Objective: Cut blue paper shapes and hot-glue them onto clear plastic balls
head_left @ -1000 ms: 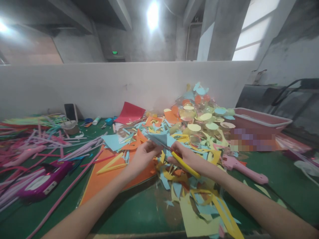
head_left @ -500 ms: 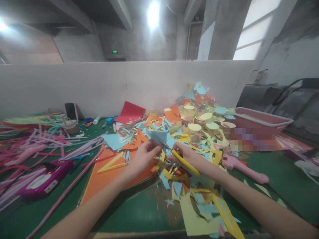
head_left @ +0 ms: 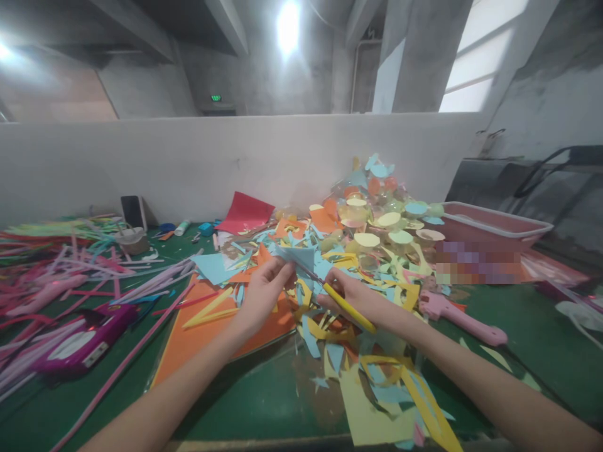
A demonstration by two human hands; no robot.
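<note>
Between my thumb and fingers, my left hand (head_left: 269, 285) pinches a light blue piece of paper (head_left: 298, 256) near the centre. My right hand (head_left: 348, 292) grips yellow-handled scissors (head_left: 351, 307), whose blades point up and left to the lower edge of that blue paper. Whether the blades are apart is too small to tell. Under and around both hands lie many blue, yellow and orange paper scraps (head_left: 330, 333). An orange sheet (head_left: 188, 345) lies below my left forearm.
A pink glue gun (head_left: 464, 320) lies right of my right hand, near a pink bin (head_left: 499, 226). Paper-topped clear cups (head_left: 367, 242) pile up at the back. Purple device (head_left: 89, 342) and pipe cleaners (head_left: 155, 276) lie left; red paper (head_left: 245, 213) stands behind.
My left hand has shifted slightly left and its grip on the blue paper has changed. The scissors and my right hand have barely moved.
</note>
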